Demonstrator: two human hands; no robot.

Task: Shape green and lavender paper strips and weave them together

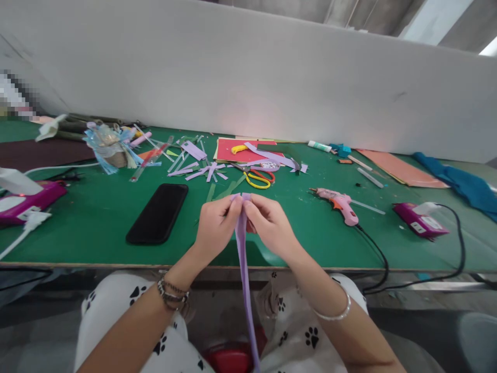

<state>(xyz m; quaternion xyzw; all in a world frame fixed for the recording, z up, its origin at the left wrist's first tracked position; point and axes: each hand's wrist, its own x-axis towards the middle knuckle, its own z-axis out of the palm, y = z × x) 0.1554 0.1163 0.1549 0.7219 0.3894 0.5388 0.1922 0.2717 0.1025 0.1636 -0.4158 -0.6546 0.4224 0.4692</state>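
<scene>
A long purple paper strip (243, 259) hangs from between my two hands, down past the table's front edge toward my lap. My left hand (216, 223) pinches its upper end between thumb and fingers. Close beside it, my right hand (272, 223) pinches the same end, thumbs nearly touching. The strip looks folded lengthwise. Just beyond my hands lie scissors (259, 179) with yellow and orange handles. Cut purple paper pieces (209, 171) are scattered behind my left hand.
A black phone (158, 213) lies left of my hands. To the right are a pink glue gun (338, 203) with a trailing cord and a purple power strip (421, 220). Red paper (229, 150), a glue stick (319, 146) and a blue-fringed bundle (111, 147) lie farther back, before a white partition (248, 67).
</scene>
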